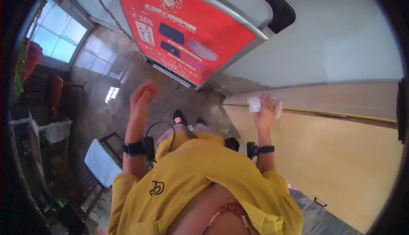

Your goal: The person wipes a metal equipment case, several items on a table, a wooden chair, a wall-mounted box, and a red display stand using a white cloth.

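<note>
My right hand [267, 112] is closed over a crumpled white cloth or tissue [255, 104], which sticks out on both sides of the fingers. It lies at the yellow-trimmed edge of a pale wooden cabinet [332, 145], beside the light wall; whether the cloth touches the surface is hard to tell. My left hand [143, 95] is raised over the floor with bent fingers, slightly blurred, and nothing shows in it. Both wrists wear dark straps with small black devices. Ahead stands a red poster board [191, 33] with a metal frame and black corner.
A stool with a pale blue-white seat [104, 163] stands at the lower left. Dark shelving or furniture [52, 128] lines the far left below a window [60, 30]. A twisted cord [107, 11] hangs at the upper left. The cabinet has a small dark handle [320, 203].
</note>
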`<control>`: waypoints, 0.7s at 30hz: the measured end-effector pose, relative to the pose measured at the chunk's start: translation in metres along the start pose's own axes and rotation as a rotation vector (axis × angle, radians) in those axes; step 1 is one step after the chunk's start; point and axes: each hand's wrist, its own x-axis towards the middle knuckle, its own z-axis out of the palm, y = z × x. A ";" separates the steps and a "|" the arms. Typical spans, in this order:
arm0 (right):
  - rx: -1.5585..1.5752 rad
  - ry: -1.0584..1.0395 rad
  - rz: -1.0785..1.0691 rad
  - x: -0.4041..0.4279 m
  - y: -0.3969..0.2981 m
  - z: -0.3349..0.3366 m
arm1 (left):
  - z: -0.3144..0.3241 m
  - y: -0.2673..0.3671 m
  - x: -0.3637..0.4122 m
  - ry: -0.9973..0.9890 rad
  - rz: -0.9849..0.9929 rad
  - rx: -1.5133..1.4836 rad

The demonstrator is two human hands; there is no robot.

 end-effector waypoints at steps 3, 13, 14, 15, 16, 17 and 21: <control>0.438 -0.218 0.404 0.022 -0.025 0.003 | -0.014 -0.006 -0.014 0.062 0.020 -0.022; 0.476 0.775 -0.130 0.175 -0.113 -0.114 | -0.028 -0.020 -0.046 0.169 -0.016 -0.007; 0.397 0.744 -0.184 0.185 -0.111 -0.108 | -0.027 -0.018 -0.050 0.171 -0.012 -0.008; 0.318 0.712 -0.236 0.194 -0.106 -0.097 | -0.026 -0.015 -0.054 0.163 -0.001 -0.003; 0.279 0.589 -0.245 0.197 -0.100 -0.083 | -0.023 -0.012 -0.056 0.151 0.011 0.001; 0.276 0.594 -0.246 0.197 -0.097 -0.066 | -0.020 -0.007 -0.059 0.149 0.016 -0.001; 0.286 0.701 -0.249 0.192 -0.099 -0.030 | -0.017 -0.004 -0.067 0.206 -0.005 -0.014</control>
